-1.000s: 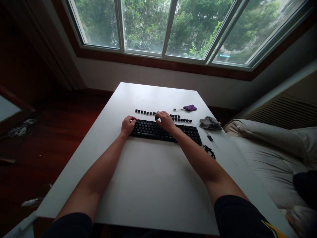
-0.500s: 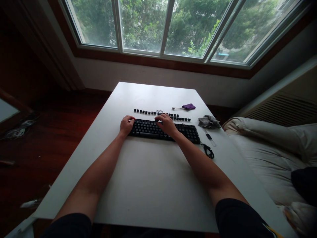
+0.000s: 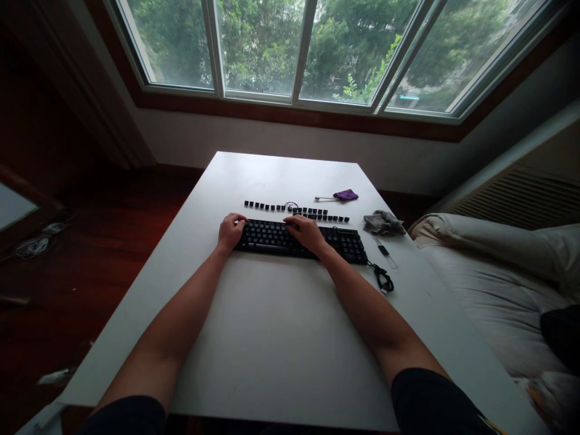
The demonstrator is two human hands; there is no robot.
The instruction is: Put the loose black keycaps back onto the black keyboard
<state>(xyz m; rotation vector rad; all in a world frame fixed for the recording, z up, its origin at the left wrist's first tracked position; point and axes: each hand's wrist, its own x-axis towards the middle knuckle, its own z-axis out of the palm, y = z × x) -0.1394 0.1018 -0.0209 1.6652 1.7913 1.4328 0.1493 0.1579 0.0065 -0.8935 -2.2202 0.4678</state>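
Note:
A black keyboard (image 3: 267,235) lies across the white table, its right half partly covered by my right forearm. My left hand (image 3: 232,231) is closed around its left end, with the thumb on the top edge. Over the upper middle of the keys, my right hand (image 3: 306,232) bends down with its fingertips drawn together at the top row. Whatever is between those fingertips is too small to make out. Behind the keyboard, loose black keycaps (image 3: 267,207) stand in a row, and more keycaps (image 3: 335,219) form a second row to the right.
A purple cloth (image 3: 345,194) lies at the back right beside a thin stick (image 3: 324,199). Right of the keyboard are a crumpled grey cloth (image 3: 383,223), a small black-handled wire tool (image 3: 383,250) and a coiled cable (image 3: 384,280). A sofa (image 3: 471,272) borders the table's right side.
My right hand has lowered slightly, and its fingertips have come closer together over the top keys. My left hand stays on the keyboard's left end.

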